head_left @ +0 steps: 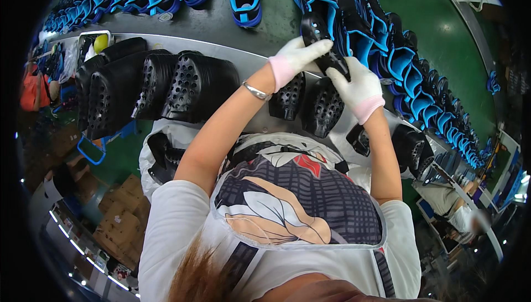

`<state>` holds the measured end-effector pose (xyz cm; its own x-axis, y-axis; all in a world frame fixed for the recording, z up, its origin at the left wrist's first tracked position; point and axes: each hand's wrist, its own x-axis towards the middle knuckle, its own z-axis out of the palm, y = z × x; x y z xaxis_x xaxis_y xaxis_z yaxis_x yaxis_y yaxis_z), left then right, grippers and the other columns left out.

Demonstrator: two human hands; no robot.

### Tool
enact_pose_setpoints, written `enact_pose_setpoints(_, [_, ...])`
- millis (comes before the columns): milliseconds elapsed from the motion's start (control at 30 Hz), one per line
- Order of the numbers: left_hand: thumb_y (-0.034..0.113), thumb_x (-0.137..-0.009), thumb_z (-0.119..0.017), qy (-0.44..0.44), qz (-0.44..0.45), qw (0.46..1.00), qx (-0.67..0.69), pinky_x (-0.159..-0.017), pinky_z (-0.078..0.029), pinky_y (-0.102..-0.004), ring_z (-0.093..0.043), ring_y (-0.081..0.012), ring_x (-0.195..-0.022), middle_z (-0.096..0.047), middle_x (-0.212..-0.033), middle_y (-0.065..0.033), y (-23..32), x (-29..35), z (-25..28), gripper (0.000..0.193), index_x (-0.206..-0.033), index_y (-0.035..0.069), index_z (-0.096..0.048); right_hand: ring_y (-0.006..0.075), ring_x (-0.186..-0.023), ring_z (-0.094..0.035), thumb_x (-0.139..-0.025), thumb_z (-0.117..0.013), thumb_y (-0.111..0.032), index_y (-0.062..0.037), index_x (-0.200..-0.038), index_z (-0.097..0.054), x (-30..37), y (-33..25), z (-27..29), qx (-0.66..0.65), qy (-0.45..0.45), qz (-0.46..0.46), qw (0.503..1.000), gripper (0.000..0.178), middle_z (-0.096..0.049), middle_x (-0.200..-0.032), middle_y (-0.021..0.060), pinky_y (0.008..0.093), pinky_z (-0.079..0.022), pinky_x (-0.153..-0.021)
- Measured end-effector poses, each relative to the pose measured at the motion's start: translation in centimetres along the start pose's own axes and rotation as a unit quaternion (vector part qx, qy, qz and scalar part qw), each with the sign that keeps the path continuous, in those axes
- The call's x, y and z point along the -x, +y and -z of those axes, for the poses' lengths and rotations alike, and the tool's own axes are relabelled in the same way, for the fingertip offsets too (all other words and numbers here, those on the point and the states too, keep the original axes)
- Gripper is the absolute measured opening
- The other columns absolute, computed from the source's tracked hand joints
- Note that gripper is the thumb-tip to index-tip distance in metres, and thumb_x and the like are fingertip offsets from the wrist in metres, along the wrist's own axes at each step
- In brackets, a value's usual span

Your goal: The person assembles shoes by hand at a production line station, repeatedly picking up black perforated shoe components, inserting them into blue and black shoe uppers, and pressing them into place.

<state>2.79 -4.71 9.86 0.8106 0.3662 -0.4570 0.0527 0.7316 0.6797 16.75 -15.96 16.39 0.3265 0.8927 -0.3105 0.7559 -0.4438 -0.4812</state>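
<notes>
Gripping a slender, dark perforated plastic insert [333, 60], two gloved hands meet at about 1 o'clock, with the wearer's body at 6. The left hand, in a white knit glove with a pink cuff [298, 59], is closed around the piece from its 8 o'clock side, thumb laid across it. The right hand, in a matching glove [358, 89], pinches the near end from 4 o'clock; most fingers of both hands are hidden underneath. The insert's far end points towards 11 o'clock and overlaps a black sports shoe with a bright-blue lining [317, 1]; whether it touches the shoe or lies above it, I cannot tell.

A curving row of similar black-and-blue shoes [409, 70] runs from 1 round to 3 o'clock on a smooth green worktop [464, 42]. Large glossy black perforated shells [191, 86] stand at 10 o'clock.

The step looks like aligning the insert with a shoe. To do it well, I would steer with the left thumb, steady the near end with the right, match the insert's long axis to the shoe's, and avoid snagging the soft blue collar.
</notes>
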Motion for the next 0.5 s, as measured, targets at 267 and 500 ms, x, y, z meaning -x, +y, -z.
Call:
enact_pose_setpoints(267, [0.034, -0.085, -0.069, 0.207, -0.212, 0.863, -0.41, -0.079, -0.051, -0.0338, -0.065, -0.0254, -0.089, -0.061, -0.103, -0.0148, -0.9, -2.6, 1.0, 0.04, -0.109, 0.003, -0.066, 0.0372, -0.076, -0.065, -0.083, -0.06, -0.049, -0.0003, -0.087, -0.067, -6.7, 0.3, 5.4, 0.091, -0.138, -0.045, 0.985, 0.049, -0.066, -0.077, 0.0224, 0.0412, -0.051, -0.07])
enact_pose_setpoints(500, [0.026, -0.086, -0.063, 0.161, -0.272, 0.771, -0.552, -0.089, -0.05, -0.0413, -0.059, -0.036, -0.105, -0.057, -0.121, -0.0152, -3.4, -4.4, 2.4, 0.037, -0.116, 0.006, -0.06, 0.0381, -0.09, -0.065, -0.08, -0.057, -0.046, 0.0035, -0.098, -0.069, -14.2, -1.3, 5.2, 0.221, -0.233, -0.011, 0.947, 0.054, -0.067, -0.093, 0.0259, 0.0398, -0.052, -0.082])
